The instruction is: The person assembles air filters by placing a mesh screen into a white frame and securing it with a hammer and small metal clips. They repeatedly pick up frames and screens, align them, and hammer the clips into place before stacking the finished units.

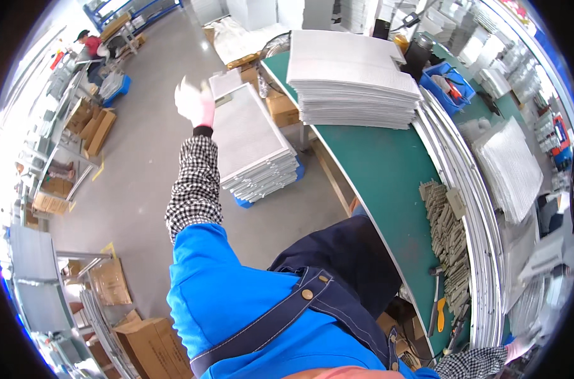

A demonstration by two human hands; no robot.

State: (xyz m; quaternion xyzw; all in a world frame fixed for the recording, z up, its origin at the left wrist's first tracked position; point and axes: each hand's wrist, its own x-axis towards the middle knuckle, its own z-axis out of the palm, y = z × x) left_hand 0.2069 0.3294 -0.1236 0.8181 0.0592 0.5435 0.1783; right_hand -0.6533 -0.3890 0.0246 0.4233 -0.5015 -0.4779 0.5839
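My left hand (196, 104), in a white and pink glove, is stretched out at the upper left with its fingers apart and slightly blurred. It holds nothing I can see. Next to it is a stack of framed grey panels (249, 129) on a low blue base, with a small greyish piece (223, 100) on top. At the lower right edge my right hand (519, 348), gloved alike, reaches past the bench end near long white frame strips (486, 252). Its fingers are too small and unclear to read.
The green bench (388, 151) carries a tall stack of white sheets (353, 91), a pile of small grey parts (445, 234), a hammer (434, 297), a yellow-handled tool (440, 314) and a blue bin (448, 88). Cardboard boxes (151, 344) stand lower left. Another person (92, 50) sits far left.
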